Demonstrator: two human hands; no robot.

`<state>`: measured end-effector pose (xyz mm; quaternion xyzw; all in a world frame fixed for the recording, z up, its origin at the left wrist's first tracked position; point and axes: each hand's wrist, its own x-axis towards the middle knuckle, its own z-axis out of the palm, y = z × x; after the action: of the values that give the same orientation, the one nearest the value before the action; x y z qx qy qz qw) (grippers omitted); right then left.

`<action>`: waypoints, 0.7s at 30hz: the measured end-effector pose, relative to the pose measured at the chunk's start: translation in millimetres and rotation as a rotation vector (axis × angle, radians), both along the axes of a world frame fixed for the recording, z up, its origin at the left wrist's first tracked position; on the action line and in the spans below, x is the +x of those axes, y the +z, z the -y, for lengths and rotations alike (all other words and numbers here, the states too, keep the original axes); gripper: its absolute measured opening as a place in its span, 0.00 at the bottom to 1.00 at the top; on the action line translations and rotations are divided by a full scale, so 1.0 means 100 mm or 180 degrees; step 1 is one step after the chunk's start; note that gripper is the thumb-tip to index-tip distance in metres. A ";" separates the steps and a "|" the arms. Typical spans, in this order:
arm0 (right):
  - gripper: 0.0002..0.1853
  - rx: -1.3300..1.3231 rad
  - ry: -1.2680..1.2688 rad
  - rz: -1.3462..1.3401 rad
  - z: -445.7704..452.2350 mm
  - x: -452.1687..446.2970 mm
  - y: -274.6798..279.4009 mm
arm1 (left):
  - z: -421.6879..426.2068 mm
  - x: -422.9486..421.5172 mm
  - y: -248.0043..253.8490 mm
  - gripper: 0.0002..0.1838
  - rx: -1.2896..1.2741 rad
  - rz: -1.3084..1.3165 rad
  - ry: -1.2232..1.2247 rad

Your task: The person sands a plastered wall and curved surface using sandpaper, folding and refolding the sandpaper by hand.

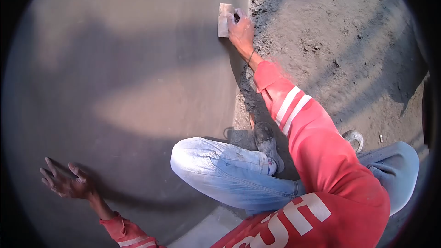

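Note:
My right hand (241,30) is closed on a small, pale rectangular float (224,20), which looks like wood. The float lies flat along the right edge of a smooth, wet-looking grey cement surface (151,59). At the lower left, my left hand (71,183) holds nothing, its fingers spread apart above the same surface. A dark shadow curves away from that hand; whether the palm touches the cement I cannot tell.
Rough, crumbly grey ground (349,41) runs along the right of the slab. My bent knee (193,156) juts over the slab, and my dusty shoe (268,142) stands by its edge. A pale rounded object (354,140) lies behind my right arm.

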<state>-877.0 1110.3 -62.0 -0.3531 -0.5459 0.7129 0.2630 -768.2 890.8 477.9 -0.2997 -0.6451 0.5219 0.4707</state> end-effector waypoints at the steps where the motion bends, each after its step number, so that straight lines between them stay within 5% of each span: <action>1: 0.14 0.0078 -0.0133 0.0012 0.23 0.14 0.01 | 0.00 -0.01 0.01 0.35 0.0010 0.0047 -0.0081; 6: 0.10 -0.0088 0.1266 0.0088 1.85 1.81 -0.06 | -0.08 0.04 0.00 0.33 0.0023 -0.0014 -0.0027; 14: 0.12 -0.0441 -0.1066 -0.0287 -0.62 0.51 0.29 | -0.11 0.08 -0.06 0.31 0.0311 -0.0058 0.0080; 18: 0.14 -0.1461 -0.1002 -0.1549 -1.55 0.61 0.42 | -0.18 0.14 -0.12 0.29 0.0548 0.0040 0.0026; 21: 0.13 -0.2186 -0.1059 -0.1938 -1.72 1.01 0.49 | -0.48 0.22 -0.33 0.26 0.1294 0.0876 -0.0813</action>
<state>-776.5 1281.8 -13.3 -0.2774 -0.1136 0.8709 0.3894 -746.6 938.4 445.0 -0.3461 -0.7515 0.2726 0.4911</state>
